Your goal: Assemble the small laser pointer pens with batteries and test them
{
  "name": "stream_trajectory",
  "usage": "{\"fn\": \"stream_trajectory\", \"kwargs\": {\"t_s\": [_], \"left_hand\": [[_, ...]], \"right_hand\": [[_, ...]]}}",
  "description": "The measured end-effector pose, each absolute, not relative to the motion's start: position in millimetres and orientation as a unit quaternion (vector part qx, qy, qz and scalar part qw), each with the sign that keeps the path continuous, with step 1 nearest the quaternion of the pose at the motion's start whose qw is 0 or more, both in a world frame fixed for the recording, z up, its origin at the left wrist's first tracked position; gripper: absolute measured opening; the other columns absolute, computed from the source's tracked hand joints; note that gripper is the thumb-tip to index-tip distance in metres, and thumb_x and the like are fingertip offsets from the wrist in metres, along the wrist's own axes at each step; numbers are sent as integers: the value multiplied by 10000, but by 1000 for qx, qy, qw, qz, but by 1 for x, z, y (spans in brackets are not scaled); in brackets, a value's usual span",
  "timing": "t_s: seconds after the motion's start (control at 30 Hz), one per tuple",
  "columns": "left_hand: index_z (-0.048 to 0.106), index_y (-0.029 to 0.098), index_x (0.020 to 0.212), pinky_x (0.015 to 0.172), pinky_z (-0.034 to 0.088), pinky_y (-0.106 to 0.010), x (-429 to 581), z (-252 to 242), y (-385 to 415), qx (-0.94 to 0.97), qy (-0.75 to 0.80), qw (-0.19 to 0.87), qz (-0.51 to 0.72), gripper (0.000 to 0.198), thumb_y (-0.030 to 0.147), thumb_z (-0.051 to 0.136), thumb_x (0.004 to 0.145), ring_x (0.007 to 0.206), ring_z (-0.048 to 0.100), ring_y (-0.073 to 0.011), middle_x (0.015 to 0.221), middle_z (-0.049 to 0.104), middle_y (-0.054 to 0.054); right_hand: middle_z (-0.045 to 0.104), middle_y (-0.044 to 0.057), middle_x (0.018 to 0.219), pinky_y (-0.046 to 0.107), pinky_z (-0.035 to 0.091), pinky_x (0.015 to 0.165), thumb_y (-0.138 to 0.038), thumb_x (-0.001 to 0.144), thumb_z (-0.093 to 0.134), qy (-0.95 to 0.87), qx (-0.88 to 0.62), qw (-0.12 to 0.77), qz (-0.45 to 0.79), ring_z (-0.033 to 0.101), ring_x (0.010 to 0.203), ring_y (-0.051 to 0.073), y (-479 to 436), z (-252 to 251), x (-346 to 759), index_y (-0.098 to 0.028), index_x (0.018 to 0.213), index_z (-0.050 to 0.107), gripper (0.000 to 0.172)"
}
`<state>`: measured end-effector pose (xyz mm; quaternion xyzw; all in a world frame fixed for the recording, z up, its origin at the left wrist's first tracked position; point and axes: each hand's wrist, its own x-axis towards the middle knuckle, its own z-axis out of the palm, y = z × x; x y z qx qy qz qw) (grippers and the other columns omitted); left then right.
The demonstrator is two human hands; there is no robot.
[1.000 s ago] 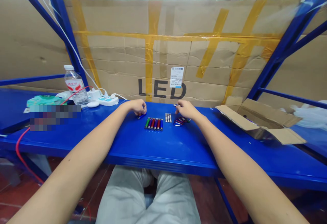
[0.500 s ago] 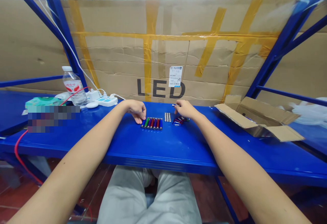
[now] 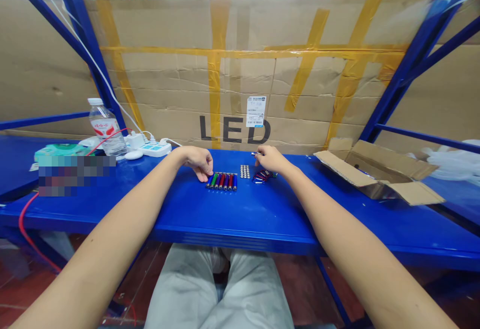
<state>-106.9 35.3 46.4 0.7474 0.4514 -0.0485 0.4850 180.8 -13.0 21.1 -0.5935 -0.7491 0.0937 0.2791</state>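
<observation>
left of centre, the left hand (image 3: 198, 163), fingers nearly together, touches the row of tubes (image 3: 221, 181), presumably steadying it (whether it grips, i can't tell), while the right hand (image 3: 270, 158), right of centre, pinches a slim piece (image 3: 255, 154).

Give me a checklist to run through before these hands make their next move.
1. Coloured tubes lined up side by side: ok.
2. Left hand clear of the row: cannot tell; its fingertips are at the leftmost tube, and contact is unclear.
3. Right hand holding something: ok, a small slim piece.
4. Silver discs in neat rows: ok.
5. Coloured clips spread apart: not ok; they overlap.
6. Cardboard box open: ok.
</observation>
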Motion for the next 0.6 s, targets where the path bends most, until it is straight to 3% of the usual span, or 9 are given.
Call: {"fn": "stream_trajectory", "kwargs": {"t_s": [0.1, 0.2, 0.33, 0.5, 0.6], "left_hand": [[605, 154, 763, 714, 556, -343, -107, 47, 38, 756, 478, 448, -8, 252, 293, 764, 626, 728, 688, -206, 720, 692, -54], [592, 149, 825, 666, 527, -320, -96, 44, 40, 790, 510, 322, 112, 188, 278, 675, 716, 678, 654, -179, 749, 672, -55], [607, 153, 979, 774, 481, -303, -67, 35, 29, 854, 406, 161, 281, 217, 268, 602, 794, 813, 618, -167, 876, 663, -54], [558, 174, 1191, 799, 449, -291, -37, 30, 0, 890, 287, 146, 322, 361, 259, 585, 842, 885, 599, -162, 996, 665, -63], [625, 165, 1032, 751, 440, -279, -30, 29, -7, 891, 261, 144, 344, 197, 244, 562, 862, 831, 591, -152, 935, 672, -51]], "right_hand": [[731, 48, 752, 236, 409, 636, -161, 879, 494, -752, -588, 285, 88, 617, 710, 160, -13, 21, 181, -180, 708, 574, 190], [733, 41, 763, 234, 428, 676, -183, 876, 511, -752, -573, 307, 105, 613, 713, 150, -12, 21, 179, -176, 689, 586, 202], [714, 35, 710, 239, 473, 710, -182, 871, 523, -745, -520, 359, 214, 626, 696, 141, -11, 20, 172, -168, 720, 599, 169], [660, 29, 622, 253, 524, 651, -179, 888, 526, -716, -450, 376, 378, 632, 606, 132, -18, 21, 162, -169, 676, 539, 212], [657, 31, 622, 253, 537, 630, -234, 887, 576, -713, -438, 360, 413, 625, 575, 125, -23, 22, 159, -165, 680, 538, 221]]}}
